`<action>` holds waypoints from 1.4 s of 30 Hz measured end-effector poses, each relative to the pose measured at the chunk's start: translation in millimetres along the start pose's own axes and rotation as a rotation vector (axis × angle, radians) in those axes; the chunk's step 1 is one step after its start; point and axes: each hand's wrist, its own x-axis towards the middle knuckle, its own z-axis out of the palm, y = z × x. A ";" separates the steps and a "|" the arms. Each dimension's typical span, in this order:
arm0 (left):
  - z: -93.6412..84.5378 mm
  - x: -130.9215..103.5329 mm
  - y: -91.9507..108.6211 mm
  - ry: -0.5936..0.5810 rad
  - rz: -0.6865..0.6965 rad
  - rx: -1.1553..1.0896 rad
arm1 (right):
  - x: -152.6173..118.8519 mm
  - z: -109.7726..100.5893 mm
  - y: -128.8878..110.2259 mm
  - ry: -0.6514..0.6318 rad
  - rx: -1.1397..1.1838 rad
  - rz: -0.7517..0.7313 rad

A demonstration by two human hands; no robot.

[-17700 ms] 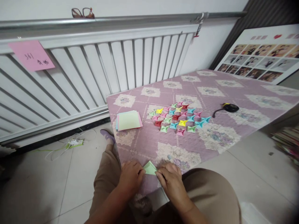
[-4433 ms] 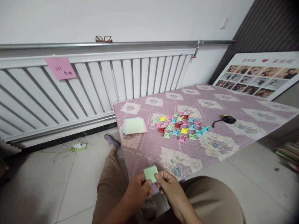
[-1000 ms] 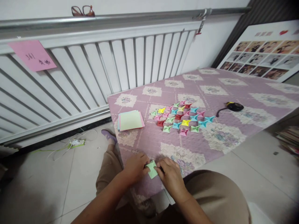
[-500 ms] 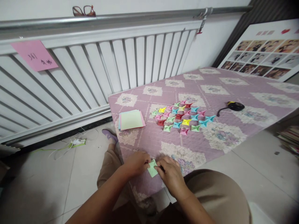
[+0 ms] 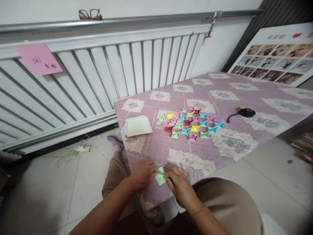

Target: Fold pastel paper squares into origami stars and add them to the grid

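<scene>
Compared with a second ago, both hands are sitting almost unchanged at the lower centre of the frame, the green paper square (image 5: 160, 176) turning slightly between them. Left hand (image 5: 143, 173) is pinching its left corner with curled fingers; right hand (image 5: 179, 182) is pinching the right edge. Pressing each crease flat against the quilted tablecloth (image 5: 220, 98), corners aligned, is likely giving sharper folds, like the folded paper stars (image 5: 190, 124) above.

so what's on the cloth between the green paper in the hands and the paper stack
Nothing: in the head view only bare quilted cloth lies between the green paper and the paper stack.
</scene>
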 end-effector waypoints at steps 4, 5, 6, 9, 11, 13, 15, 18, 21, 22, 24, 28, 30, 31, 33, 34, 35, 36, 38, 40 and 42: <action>4.5 -2.0 -0.7 -0.002 0.026 0.048 | -2.9 3.2 0.4 0.035 -0.018 -0.093; 5.4 -2.7 -0.8 -0.005 0.033 0.063 | -3.1 3.3 0.4 0.037 -0.032 -0.113; 6.3 -3.6 -0.9 -0.007 0.037 0.075 | -3.1 3.1 0.4 0.037 -0.047 -0.130; 9.1 -7.3 -1.4 0.006 0.060 0.134 | -2.0 1.1 0.5 0.033 -0.072 -0.185; 10.8 -10.1 -1.9 0.032 0.095 0.202 | -1.2 -0.8 0.6 0.027 -0.075 -0.223; 11.8 -12.5 -2.6 0.051 0.139 0.265 | -0.8 -2.6 0.7 0.011 -0.085 -0.253; 12.0 -14.1 -3.2 0.060 0.177 0.298 | -0.7 -4.1 0.7 -0.003 -0.105 -0.271; 11.5 -15.5 -3.8 0.087 0.221 0.325 | -0.6 -5.4 0.6 -0.018 -0.119 -0.279; 11.9 -16.8 -3.9 0.111 0.240 0.332 | -0.3 -6.4 0.7 -0.031 -0.108 -0.279; 12.4 -17.3 -3.9 0.118 0.239 0.333 | -0.3 -6.6 0.8 -0.036 -0.102 -0.281; 13.7 -18.5 -3.8 0.135 0.231 0.336 | -0.8 -6.6 1.3 -0.039 -0.090 -0.281; 16.0 -20.6 -3.7 0.153 0.222 0.344 | -3.5 -5.2 3.1 -0.051 -0.078 -0.267; 16.1 -21.2 -3.4 0.162 0.226 0.351 | -5.3 -4.5 4.0 -0.058 -0.082 -0.261; 15.8 -21.4 -3.1 0.167 0.229 0.354 | -6.2 -4.3 4.3 -0.059 -0.086 -0.261; 14.9 -21.8 -2.0 0.172 0.231 0.361 | -7.9 -4.4 4.7 -0.054 -0.094 -0.268; 14.5 -22.0 -1.4 0.170 0.229 0.367 | -8.5 -4.7 4.7 -0.052 -0.098 -0.272; 14.1 -22.2 -0.8 0.165 0.225 0.374 | -9.1 -5.2 4.5 -0.050 -0.102 -0.276; 13.9 -22.4 -0.3 0.160 0.220 0.383 | -9.4 -5.9 4.1 -0.047 -0.108 -0.279; 13.8 -22.8 0.6 0.144 0.218 0.400 | -9.8 -7.6 2.8 -0.043 -0.129 -0.284; 13.6 -23.6 1.6 0.132 0.225 0.416 | -9.9 -9.3 0.9 -0.039 -0.157 -0.289; 12.7 -24.9 3.2 0.126 0.234 0.433 | -10.5 -10.4 -1.2 -0.049 -0.181 -0.287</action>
